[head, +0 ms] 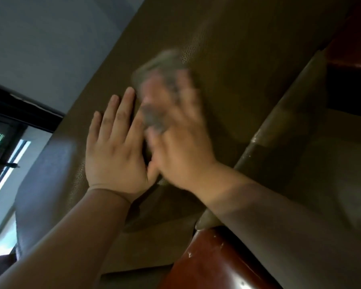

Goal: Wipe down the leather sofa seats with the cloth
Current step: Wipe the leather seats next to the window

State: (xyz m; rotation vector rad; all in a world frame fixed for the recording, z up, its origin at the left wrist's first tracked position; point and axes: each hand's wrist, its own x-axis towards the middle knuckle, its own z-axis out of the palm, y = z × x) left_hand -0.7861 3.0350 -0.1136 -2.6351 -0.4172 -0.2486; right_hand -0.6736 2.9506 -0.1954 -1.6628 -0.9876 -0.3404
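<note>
A brown leather sofa cushion [238, 59] fills the middle of the tilted view. My left hand [113, 147] lies flat on the leather with its fingers straight and spread. Just to its right, my right hand [179, 138] is blurred with motion and presses a grey-green cloth [161, 67] against the leather. The cloth sticks out beyond the fingertips and shows between the fingers. How far those fingers curl round it is lost in the blur.
A polished reddish wooden armrest [213, 261] runs under my right forearm, and another wooden part [350, 46] sits at the upper right. A second cushion [313, 163] lies right of a piped seam [265, 130]. A grey wall [50, 38] and a dark-framed window [6, 147] are at left.
</note>
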